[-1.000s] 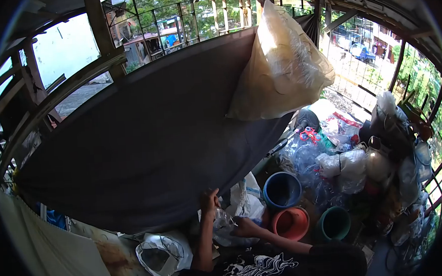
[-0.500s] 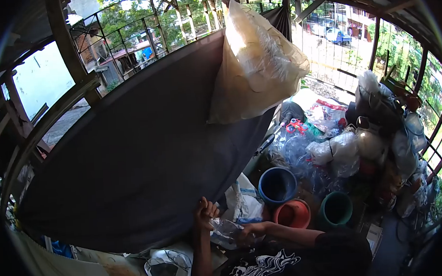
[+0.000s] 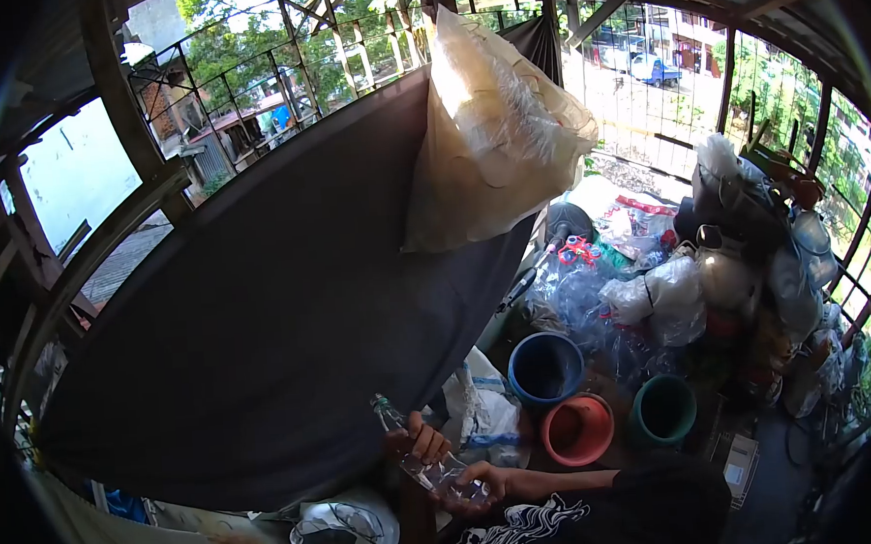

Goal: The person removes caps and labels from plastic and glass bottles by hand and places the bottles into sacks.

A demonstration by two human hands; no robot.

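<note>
A clear plastic bottle point(image 3: 432, 476) lies slantwise between my two hands, its neck pointing up and to the left. My left hand point(image 3: 425, 442) is wrapped round its upper part, just below the neck. Near the bottom end, my right hand point(image 3: 484, 480) grips it with bent fingers. Behind my hands is a white sack with blue stripes point(image 3: 487, 414). An open white sack point(image 3: 316, 523) stands to the left of my forearms.
A blue bucket point(image 3: 547, 368), a red bucket point(image 3: 578, 429) and a green bucket point(image 3: 663, 410) stand to the right. Beyond them are piled bags point(image 3: 668, 294) and bottles. A dark cloth point(image 3: 261, 321) hangs ahead, with a full translucent bag point(image 3: 498, 141) against it.
The bottle has turned, so its neck now shows above my left hand. My left hand has come down and right, nearer to my right hand.
</note>
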